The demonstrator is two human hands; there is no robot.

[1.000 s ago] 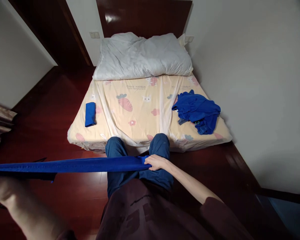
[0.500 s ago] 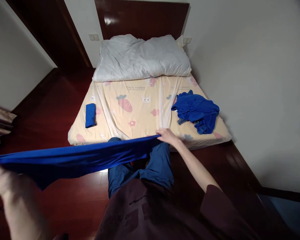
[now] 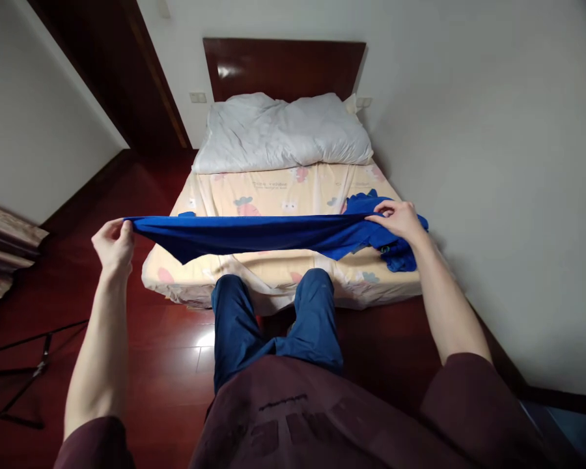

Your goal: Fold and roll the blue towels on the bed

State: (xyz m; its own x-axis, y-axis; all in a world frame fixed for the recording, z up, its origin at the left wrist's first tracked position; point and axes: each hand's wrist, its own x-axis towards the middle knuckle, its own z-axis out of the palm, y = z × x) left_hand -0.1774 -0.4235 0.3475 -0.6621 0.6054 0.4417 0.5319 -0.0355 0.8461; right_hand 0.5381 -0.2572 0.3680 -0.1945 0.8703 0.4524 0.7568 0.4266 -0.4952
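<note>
A long piece of blue cloth (image 3: 244, 233) is stretched level in the air between my two hands, above the near part of the bed. My left hand (image 3: 114, 246) pinches its left end, thumb and fingers pressed together. At the opposite end, my right hand (image 3: 395, 218) grips the top edge. The lower edge hangs loose, with drooping corners. Behind my right hand lies a crumpled pile of blue clothes (image 3: 400, 255), partly covered by the hand and cloth. Only the top of a folded blue bundle (image 3: 187, 214) shows behind the cloth on the left.
The bed (image 3: 273, 267) has a yellow patterned sheet and a folded white quilt (image 3: 283, 133) near the dark headboard (image 3: 286, 68). A white wall (image 3: 508, 195) runs along the right. A black metal stand (image 3: 39, 371) is on the floor at lower left, below a curtain (image 3: 10, 241).
Both hands have risen and moved rightward with the blue cloth, which is now level over the bed. It covers most of the folded bundle. My view has tilted slightly up.
</note>
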